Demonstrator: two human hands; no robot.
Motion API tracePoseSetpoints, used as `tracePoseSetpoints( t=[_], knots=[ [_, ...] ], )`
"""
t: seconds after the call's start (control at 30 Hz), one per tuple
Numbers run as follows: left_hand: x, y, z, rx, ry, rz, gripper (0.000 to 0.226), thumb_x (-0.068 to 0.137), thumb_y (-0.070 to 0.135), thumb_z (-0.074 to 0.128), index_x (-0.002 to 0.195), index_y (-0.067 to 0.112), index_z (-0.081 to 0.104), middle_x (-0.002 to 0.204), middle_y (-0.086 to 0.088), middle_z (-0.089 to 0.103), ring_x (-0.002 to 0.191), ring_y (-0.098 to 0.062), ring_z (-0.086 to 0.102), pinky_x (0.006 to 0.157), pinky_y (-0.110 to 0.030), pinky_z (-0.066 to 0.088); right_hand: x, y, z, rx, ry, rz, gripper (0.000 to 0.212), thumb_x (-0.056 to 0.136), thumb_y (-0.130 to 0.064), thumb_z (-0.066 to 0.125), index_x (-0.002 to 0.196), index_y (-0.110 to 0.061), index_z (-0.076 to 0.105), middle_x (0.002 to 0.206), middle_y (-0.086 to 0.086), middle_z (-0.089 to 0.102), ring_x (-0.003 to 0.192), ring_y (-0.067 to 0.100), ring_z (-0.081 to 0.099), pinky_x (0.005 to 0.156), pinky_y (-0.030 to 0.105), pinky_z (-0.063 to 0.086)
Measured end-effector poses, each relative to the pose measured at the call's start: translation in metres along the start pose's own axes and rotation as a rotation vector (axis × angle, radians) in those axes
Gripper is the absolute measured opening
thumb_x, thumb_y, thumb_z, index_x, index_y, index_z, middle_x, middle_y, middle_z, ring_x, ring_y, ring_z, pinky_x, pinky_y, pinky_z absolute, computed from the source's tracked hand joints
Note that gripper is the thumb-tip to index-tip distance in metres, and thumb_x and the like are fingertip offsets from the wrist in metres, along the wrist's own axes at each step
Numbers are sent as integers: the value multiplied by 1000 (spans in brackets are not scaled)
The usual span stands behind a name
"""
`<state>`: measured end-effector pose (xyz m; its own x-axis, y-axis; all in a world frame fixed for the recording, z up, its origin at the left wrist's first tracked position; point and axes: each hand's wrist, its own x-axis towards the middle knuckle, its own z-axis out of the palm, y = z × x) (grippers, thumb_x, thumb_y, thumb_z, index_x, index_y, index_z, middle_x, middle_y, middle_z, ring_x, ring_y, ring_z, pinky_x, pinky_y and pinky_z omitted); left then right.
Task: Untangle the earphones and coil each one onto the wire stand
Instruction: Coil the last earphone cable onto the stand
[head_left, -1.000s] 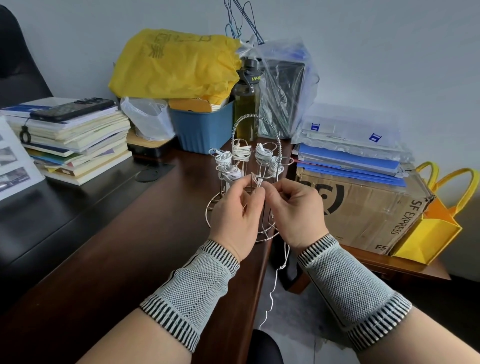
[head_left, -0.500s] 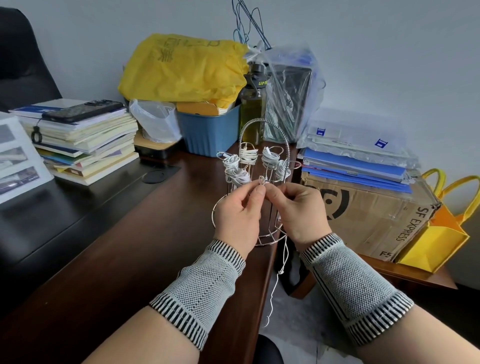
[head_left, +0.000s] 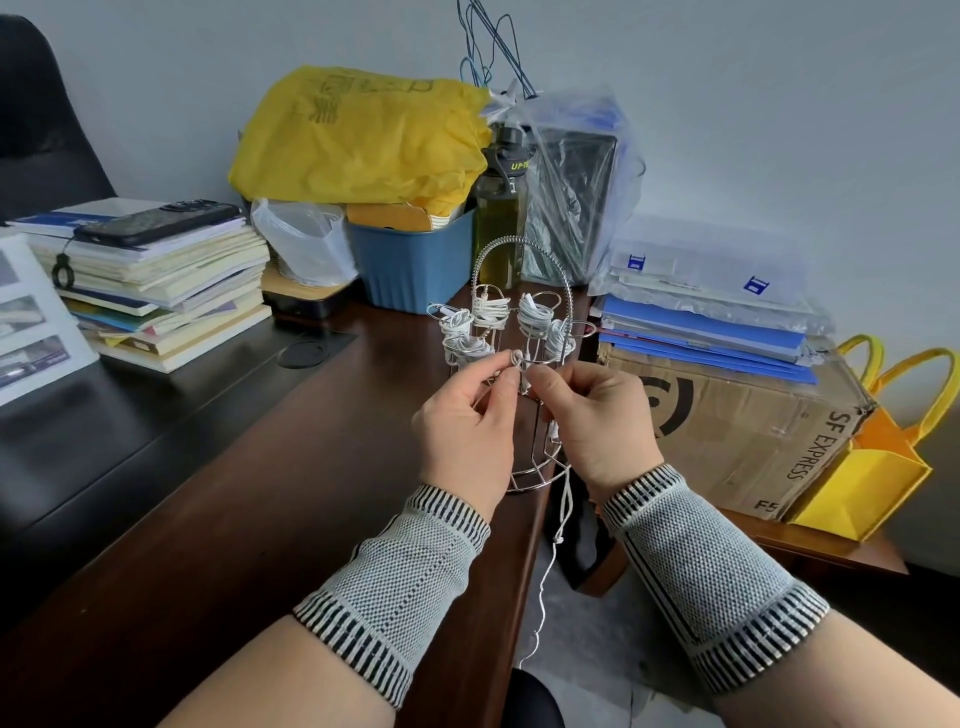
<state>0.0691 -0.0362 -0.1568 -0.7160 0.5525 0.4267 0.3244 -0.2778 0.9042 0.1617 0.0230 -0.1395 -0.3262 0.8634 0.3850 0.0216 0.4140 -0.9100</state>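
Both hands work just in front of the silver wire stand (head_left: 522, 364) — the left hand (head_left: 467, 426) pinches a small loop of thin white earphone cord (head_left: 517, 357), the right hand (head_left: 597, 421) pinches cord beside it, probably keeping tension for coiling — its tail hangs past the brown wooden counter (head_left: 260, 493) edge.

Cluttered office: desk (head_left: 218, 499), stacked books (head_left: 171, 291), file folders (head_left: 701, 332), courier box (head_left: 753, 431).

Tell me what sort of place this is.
Probably an office or study. A dark wooden desk holds a stack of books with a phone on top, and blue folders lie on a shipping box beside it.
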Motion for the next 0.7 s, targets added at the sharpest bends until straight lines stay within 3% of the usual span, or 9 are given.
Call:
tracePoseSetpoints(
  t=[0.13, 0.33, 0.4, 0.47, 0.53, 0.7],
  knots=[
    [1, 1, 0, 16, 15, 43, 14, 89, 12, 68, 97, 21, 75, 82, 21, 69, 79, 6, 66, 74, -10, 51, 0, 1, 1, -11, 4, 8, 41, 87, -25, 69, 58, 2, 57, 53, 10, 52, 49, 15, 42, 53, 27, 38],
    [1, 0, -1, 30, -1, 21, 16, 90, 17, 67, 100, 27, 74, 91, 16, 72, 85, 1, 67, 80, -16, 52, 0, 4, -2, 6, -12, 25, 43, 87, -28, 69, 60, 3, 57, 54, 18, 54, 50, 18, 45, 53, 30, 41],
    [1, -1, -1, 78, -25, 5, 20, 91, 25, 65, 109, 24, 74, 93, 10, 74, 80, -2, 65, 82, -20, 53, -2, 8, -6, 8, -12, 41, 44, 86, -31, 70, 56, -2, 55, 49, 8, 50, 46, 13, 42, 50, 26, 38],
    [0, -1, -1, 84, -66, -27, 24, 92, 28, 62, 114, 23, 72, 72, 7, 70, 61, -2, 55, 70, -23, 52, -3, 11, -11, 54, -22, 89, 42, 85, -32, 71, 54, -9, 54, 44, -3, 46, 40, 9, 38, 46, 24, 35],
    [-1, 0, 0, 64, -98, -73, 22, 94, 27, 60, 112, 20, 72, 49, 8, 55, 47, -1, 47, 57, -19, 46, -4, 13, -17, 151, -69, 166, 35, 83, -29, 70, 60, -8, 56, 42, -8, 44, 37, 6, 36, 41, 20, 33],
    [1, 4, -1, 25, -105, -115, 20, 96, 24, 60, 85, 12, 72, 41, 10, 43, 40, -3, 39, 45, -12, 36, -5, 25, -37, 368, -206, 363, 28, 71, -25, 69, 76, 1, 63, 50, -1, 36, 42, 10, 24, 41, 20, 21]
  ],
)
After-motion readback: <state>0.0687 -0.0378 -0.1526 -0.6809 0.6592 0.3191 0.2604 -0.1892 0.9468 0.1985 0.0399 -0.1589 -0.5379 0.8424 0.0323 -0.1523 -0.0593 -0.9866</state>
